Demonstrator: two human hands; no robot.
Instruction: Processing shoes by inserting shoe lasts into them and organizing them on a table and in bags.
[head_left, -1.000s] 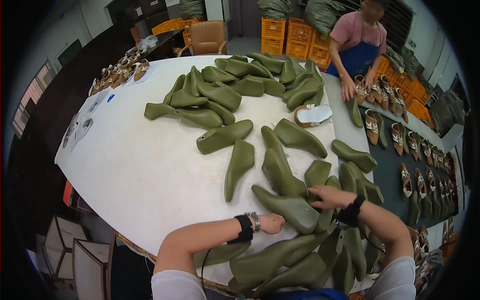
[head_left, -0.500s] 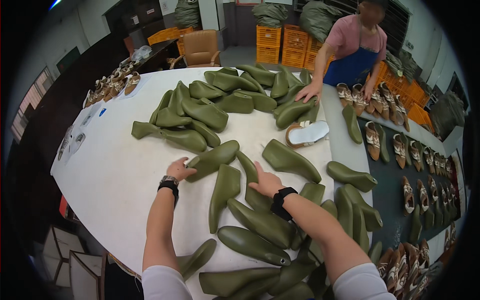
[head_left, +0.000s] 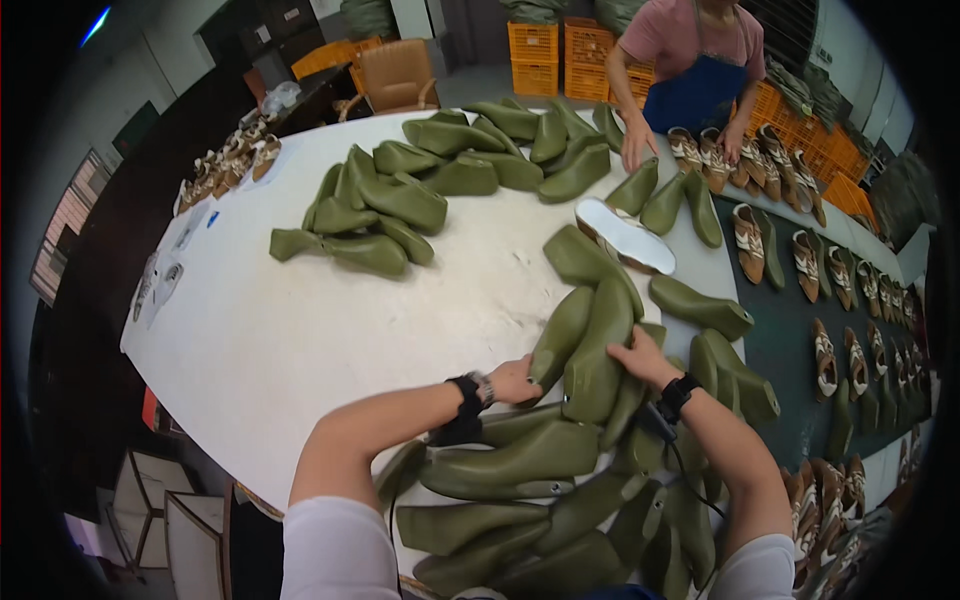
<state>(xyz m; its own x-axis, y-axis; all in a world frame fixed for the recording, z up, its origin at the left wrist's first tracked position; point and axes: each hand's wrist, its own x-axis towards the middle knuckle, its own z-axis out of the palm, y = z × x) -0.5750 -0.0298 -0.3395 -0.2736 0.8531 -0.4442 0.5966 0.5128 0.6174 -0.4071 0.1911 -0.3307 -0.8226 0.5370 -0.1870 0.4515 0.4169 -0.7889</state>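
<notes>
Both hands drawing two green shoe forms toward the pile at the near table edge.

The left hand [head_left: 515,380] curls around the heel of one shoe form [head_left: 562,338]; the right hand [head_left: 640,358] lies closed over the edge of the larger shoe form [head_left: 598,350] just beside it; a firm hold low on each heel would likely keep them from rolling. The near pile [head_left: 520,470] crowds the wrists; a white sole [head_left: 625,235] and a far heap [head_left: 400,200] lie on the white table [head_left: 260,340]; a co-worker's hand [head_left: 637,155] works beyond.
</notes>
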